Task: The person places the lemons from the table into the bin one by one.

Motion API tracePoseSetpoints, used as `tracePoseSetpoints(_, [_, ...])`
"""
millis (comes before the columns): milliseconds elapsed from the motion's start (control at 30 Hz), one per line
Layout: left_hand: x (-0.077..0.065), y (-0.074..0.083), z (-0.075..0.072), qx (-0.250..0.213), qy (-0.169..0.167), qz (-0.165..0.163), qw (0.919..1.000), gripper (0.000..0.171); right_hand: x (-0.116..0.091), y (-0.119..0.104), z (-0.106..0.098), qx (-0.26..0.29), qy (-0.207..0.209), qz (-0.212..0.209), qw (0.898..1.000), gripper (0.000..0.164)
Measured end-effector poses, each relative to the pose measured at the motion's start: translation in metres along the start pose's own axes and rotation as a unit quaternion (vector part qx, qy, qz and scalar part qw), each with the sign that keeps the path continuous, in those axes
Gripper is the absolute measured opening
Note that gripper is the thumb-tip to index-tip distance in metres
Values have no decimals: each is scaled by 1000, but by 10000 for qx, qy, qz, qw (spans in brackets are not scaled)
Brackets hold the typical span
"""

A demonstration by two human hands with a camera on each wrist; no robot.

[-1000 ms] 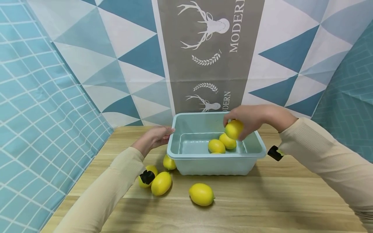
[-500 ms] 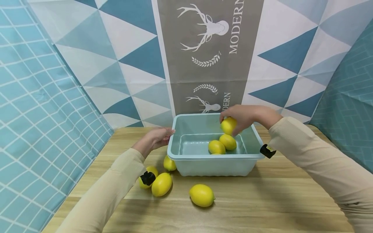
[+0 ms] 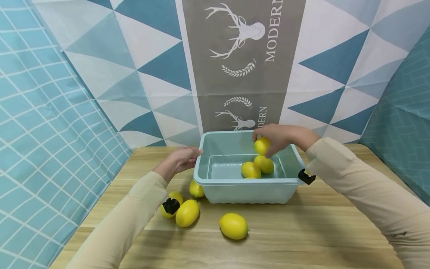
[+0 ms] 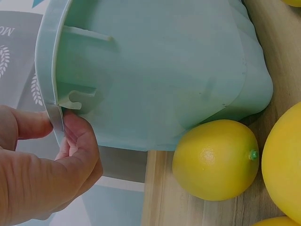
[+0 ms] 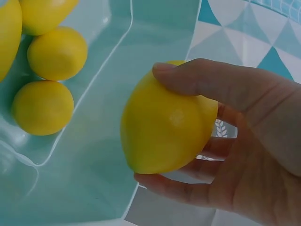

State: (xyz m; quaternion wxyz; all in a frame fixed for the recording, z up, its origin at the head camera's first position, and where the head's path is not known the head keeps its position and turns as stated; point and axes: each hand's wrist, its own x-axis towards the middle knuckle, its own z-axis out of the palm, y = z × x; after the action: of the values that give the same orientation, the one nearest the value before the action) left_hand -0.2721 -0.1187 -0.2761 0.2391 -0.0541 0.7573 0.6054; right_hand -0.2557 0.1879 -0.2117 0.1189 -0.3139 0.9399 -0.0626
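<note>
A pale blue-green plastic bin [image 3: 246,192] stands on the wooden table. My left hand [image 3: 181,158] pinches its left rim between thumb and fingers, clearly visible in the left wrist view. Over the right side of the bin, my right hand [image 3: 279,135] grips a yellow lemon [image 3: 261,146]; the right wrist view shows this lemon [image 5: 167,127] between thumb and fingertips, off the bin's floor. Several lemons lie inside, among them a front one [image 3: 251,170] and one beside it [image 3: 264,164]. The bin's front wall hides part of another.
One lemon [image 3: 233,226] lies on the table in front of the bin. More lie at the left: one near the bin's corner [image 3: 196,189], one farther forward [image 3: 187,213], and one [image 3: 176,195] partly behind the left wrist camera. A patterned cloth [image 3: 161,67] hangs behind.
My right hand has shifted left and slightly inward over the bin with the lemon in its grip. The left hand keeps its hold on the rim.
</note>
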Motion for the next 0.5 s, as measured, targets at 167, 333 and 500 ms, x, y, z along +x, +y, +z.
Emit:
tracePoseSetpoints(167, [0,0,-1,-28,-159,106,9998,44,-3,0,4,27,-217,65,9997,47])
tracePoseSetpoints(333, [1,-1,-2,-1,-256,194,9995,43,-5,1,10,-7,-299,79,9995,47])
tracePoseSetpoints(500, [2,-1,-2,33,-215,169,9996,43,-6,2,12,-167,-361,170,9991,43])
